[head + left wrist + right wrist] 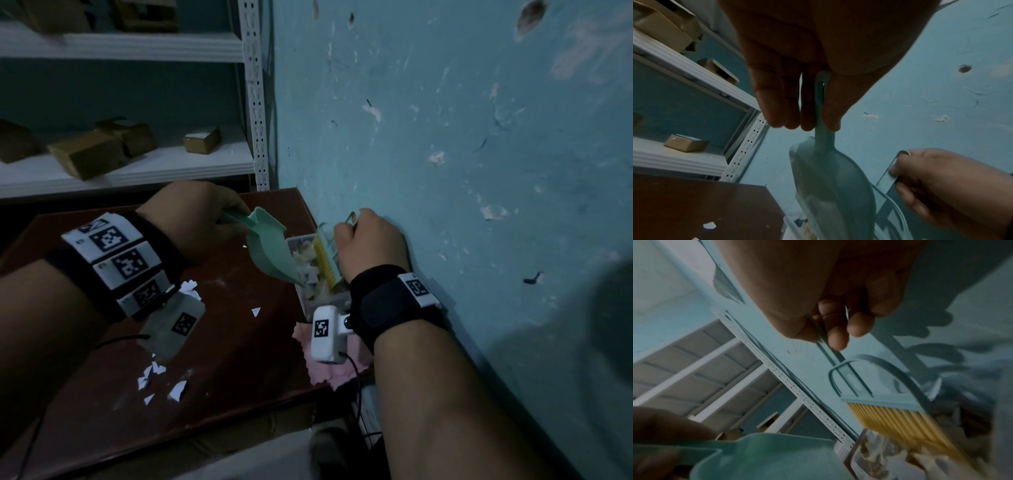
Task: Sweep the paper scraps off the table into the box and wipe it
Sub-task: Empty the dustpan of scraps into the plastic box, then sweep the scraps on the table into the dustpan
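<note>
Over the surface (239,359), left to right: scraps (161,373) lie nearer the left hand (191,219), which grips the dustpan (270,246), tipped lip-down into the box (322,301); the right hand (370,240) holds the brush (327,260), bristles inside.

Both hands gripping tools over the box (310,240).
Left hand (191,214) curled on dustpan handle, left of box; right hand (370,240) fisted on brush handle, right of it.
</note>
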Demonstrator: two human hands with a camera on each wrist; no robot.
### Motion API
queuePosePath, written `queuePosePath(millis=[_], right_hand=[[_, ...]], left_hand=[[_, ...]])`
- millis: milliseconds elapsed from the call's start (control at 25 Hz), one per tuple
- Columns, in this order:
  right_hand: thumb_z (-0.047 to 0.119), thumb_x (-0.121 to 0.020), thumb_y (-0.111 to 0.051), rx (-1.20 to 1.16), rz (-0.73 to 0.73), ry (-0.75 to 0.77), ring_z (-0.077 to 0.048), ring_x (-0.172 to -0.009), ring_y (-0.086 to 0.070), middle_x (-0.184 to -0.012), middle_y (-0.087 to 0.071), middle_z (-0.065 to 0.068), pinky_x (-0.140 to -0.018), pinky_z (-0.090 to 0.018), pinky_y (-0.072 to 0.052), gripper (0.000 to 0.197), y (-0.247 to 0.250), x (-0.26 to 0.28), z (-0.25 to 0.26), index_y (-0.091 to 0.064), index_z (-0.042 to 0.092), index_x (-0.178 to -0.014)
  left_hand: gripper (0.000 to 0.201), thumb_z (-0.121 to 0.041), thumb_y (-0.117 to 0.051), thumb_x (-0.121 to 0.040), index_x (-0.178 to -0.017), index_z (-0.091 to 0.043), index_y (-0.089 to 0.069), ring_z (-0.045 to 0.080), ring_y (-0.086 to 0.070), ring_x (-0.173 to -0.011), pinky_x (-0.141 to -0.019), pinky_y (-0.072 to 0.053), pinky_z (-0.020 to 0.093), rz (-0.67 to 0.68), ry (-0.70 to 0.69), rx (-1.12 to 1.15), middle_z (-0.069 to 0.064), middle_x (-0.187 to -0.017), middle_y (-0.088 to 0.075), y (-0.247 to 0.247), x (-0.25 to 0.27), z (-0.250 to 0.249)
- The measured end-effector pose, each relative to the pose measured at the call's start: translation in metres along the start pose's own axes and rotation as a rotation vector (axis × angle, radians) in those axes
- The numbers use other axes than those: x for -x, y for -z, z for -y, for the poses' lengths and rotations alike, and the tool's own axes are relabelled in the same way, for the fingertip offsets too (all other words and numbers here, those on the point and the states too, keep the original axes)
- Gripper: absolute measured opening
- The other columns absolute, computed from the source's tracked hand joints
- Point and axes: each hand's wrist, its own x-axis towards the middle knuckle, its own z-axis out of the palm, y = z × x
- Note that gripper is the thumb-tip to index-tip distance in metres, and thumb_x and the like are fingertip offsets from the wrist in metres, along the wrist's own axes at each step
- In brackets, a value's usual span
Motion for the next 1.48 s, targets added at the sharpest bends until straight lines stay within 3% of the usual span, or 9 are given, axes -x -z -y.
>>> queuePosePath(millis=[120, 320, 480, 760, 920, 1120, 1200, 1320, 1480], right_hand=[[0.026, -0.101, -0.049, -0.065, -0.080, 0.025, -0.015, -0.053, -0.037, -0.063, -0.045, -0.001, -0.048, -0.032, -0.019, 0.036, 0.013, 0.004, 0.008, -0.034, 0.020, -0.068], [0.021, -0.098, -0.051, -0.192, -0.201, 0.050, -0.013, -0.049, -0.035, -0.059, -0.043, 0.001, -0.046, -0.032, -0.023, 0.033, 0.017, 0.007, 0.013, -0.036, 0.018, -0.069], [0.021, -0.095, -0.053, -0.222, -0.334, 0.058, -0.016, -0.050, -0.037, -0.061, -0.046, -0.003, -0.052, -0.037, -0.022, 0.025, 0.020, 0.004, 0.008, -0.043, 0.015, -0.074], [0.023, -0.098, -0.050, -0.183, -0.309, 0.078, -0.013, -0.048, -0.038, -0.058, -0.046, 0.001, -0.045, -0.029, -0.022, 0.025, 0.013, 0.008, 0.010, -0.043, 0.016, -0.075], [0.024, -0.098, -0.051, -0.179, -0.288, 0.058, -0.014, -0.049, -0.039, -0.059, -0.047, 0.000, -0.045, -0.031, -0.026, 0.025, 0.009, 0.009, 0.010, -0.044, 0.016, -0.074], [0.027, -0.100, -0.050, -0.126, -0.157, -0.008, -0.008, -0.048, -0.040, -0.058, -0.046, 0.004, -0.042, -0.028, -0.026, 0.032, 0.012, 0.020, 0.025, -0.041, 0.016, -0.071], [0.026, -0.101, -0.051, -0.156, -0.103, 0.011, -0.006, -0.044, -0.049, -0.059, -0.049, 0.006, -0.036, -0.018, -0.031, 0.030, 0.006, 0.026, 0.037, -0.047, 0.015, -0.073], [0.021, -0.100, -0.056, -0.221, -0.098, 0.066, 0.001, -0.046, -0.053, -0.058, -0.050, 0.007, -0.043, -0.008, -0.037, 0.034, -0.010, 0.026, 0.048, -0.046, 0.016, -0.067], [0.026, -0.099, -0.055, -0.144, 0.028, 0.090, -0.008, -0.053, -0.051, -0.062, -0.056, 0.003, -0.044, -0.017, -0.031, 0.035, -0.034, 0.023, 0.060, -0.049, 0.017, -0.066]], left_hand=[[0.027, -0.027, -0.080, -0.087, -0.114, -0.022, -0.079, 0.024, -0.071, -0.087, -0.078, -0.057, 0.040, -0.083, -0.022, 0.074, 0.002, -0.097, -0.078, 0.003, 0.001, -0.001], [0.027, -0.025, -0.079, -0.088, -0.116, -0.023, -0.078, 0.015, -0.071, -0.089, -0.081, -0.054, 0.032, -0.052, -0.079, 0.113, -0.004, -0.102, -0.077, -0.015, 0.000, -0.009], [0.029, -0.021, -0.080, -0.087, -0.116, -0.020, -0.078, 0.019, -0.072, -0.090, -0.085, -0.058, 0.039, -0.051, -0.046, 0.128, 0.000, -0.103, -0.078, -0.022, 0.004, 0.001], [0.028, -0.021, -0.079, -0.088, -0.116, -0.021, -0.077, 0.009, -0.064, -0.082, -0.072, -0.044, 0.020, -0.137, 0.063, 0.198, -0.003, -0.102, -0.077, -0.018, 0.020, 0.015], [0.026, -0.021, -0.078, -0.089, -0.115, -0.023, -0.076, -0.002, -0.061, -0.076, -0.072, -0.049, 0.027, -0.179, 0.201, 0.299, -0.013, -0.090, -0.071, -0.017, 0.042, 0.025], [0.024, -0.021, -0.082, -0.086, -0.108, -0.030, -0.077, -0.005, -0.063, -0.064, -0.064, -0.046, 0.019, -0.212, 0.318, 0.380, -0.022, -0.081, -0.068, -0.026, 0.071, 0.050], [0.025, -0.020, -0.081, -0.087, -0.107, -0.034, -0.075, -0.003, -0.066, -0.063, -0.067, -0.052, 0.022, -0.194, 0.347, 0.431, -0.020, -0.084, -0.071, -0.030, 0.083, 0.061], [0.026, -0.019, -0.082, -0.086, -0.108, -0.032, -0.076, 0.006, -0.071, -0.066, -0.071, -0.061, 0.033, -0.204, 0.411, 0.500, -0.013, -0.087, -0.075, -0.031, 0.101, 0.079], [0.027, -0.020, -0.083, -0.084, -0.109, -0.028, -0.077, 0.007, -0.072, -0.057, -0.054, -0.055, 0.012, -0.243, 0.509, 0.565, -0.009, -0.082, -0.076, -0.034, 0.132, 0.108]])
